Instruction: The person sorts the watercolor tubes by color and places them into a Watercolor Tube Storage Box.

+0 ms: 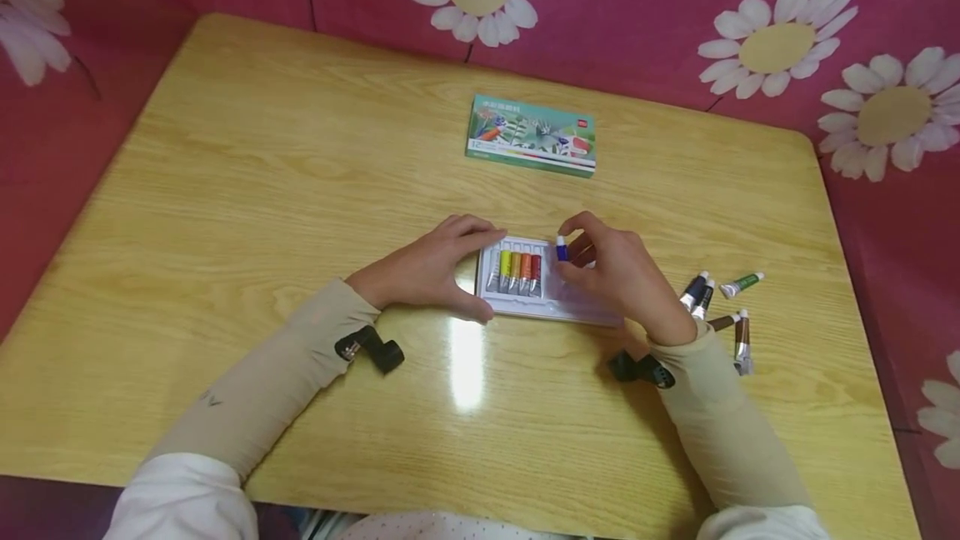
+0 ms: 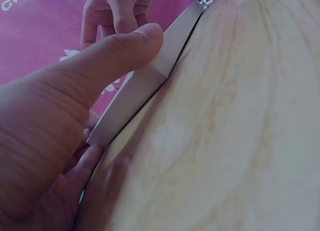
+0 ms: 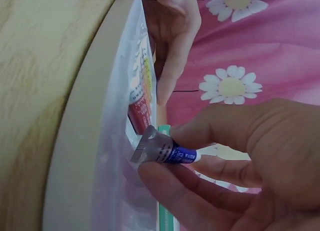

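Note:
A white plastic tray (image 1: pixel 510 305) lies on the table with several paint tubes (image 1: pixel 514 272) side by side in its left part, from silver-white and yellow to orange and red. My left hand (image 1: pixel 442 267) holds the tray's left end, thumb on the near side and fingers on the far side. Over the tray's right part, my right hand (image 1: pixel 617 272) pinches a blue paint tube (image 3: pixel 181 154) between thumb and fingers. Its white cap points up in the head view, and its flat silver end hangs close over the tray, beside the red tube (image 3: pixel 140 113).
Right of my right hand lie several loose tubes: a green tube (image 1: pixel 742 285), black tubes (image 1: pixel 694 290) and brown tubes (image 1: pixel 742 338). A green paint box (image 1: pixel 531 136) lies farther back on the wooden table (image 1: pixel 300 157). Pink flowered cloth (image 1: pixel 615 15) hangs behind.

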Motion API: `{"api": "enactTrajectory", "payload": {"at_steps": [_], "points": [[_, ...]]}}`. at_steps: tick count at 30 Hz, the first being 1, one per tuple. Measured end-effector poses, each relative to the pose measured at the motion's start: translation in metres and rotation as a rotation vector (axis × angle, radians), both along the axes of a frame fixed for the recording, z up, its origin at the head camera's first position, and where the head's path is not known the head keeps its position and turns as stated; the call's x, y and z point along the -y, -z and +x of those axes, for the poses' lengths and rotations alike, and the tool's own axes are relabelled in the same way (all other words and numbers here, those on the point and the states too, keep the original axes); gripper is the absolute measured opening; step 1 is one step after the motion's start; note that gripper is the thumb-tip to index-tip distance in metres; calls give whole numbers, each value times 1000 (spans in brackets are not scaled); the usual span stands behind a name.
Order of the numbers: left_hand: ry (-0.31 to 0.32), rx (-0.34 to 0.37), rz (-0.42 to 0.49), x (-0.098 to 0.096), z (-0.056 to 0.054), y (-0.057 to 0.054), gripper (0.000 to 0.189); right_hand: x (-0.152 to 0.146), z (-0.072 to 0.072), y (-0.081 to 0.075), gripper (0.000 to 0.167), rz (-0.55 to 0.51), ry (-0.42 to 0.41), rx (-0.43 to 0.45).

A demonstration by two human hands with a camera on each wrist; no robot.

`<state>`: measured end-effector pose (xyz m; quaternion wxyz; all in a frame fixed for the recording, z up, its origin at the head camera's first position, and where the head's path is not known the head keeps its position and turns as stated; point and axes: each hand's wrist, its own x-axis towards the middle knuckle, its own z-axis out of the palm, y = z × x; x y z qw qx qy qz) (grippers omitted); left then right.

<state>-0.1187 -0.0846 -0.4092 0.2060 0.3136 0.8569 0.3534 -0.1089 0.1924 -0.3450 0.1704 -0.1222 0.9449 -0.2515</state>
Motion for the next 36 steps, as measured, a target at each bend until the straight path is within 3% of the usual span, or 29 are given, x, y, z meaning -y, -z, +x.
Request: {"api": "enactTrajectory", "payload": {"at_steps": [20, 36], "points": [[9, -2, 5, -1, 0, 0, 112, 9, 6, 19, 34, -13, 22, -25], [8, -9, 7, -1, 0, 0, 112, 15, 7, 22, 34, 18, 61, -42]]}}
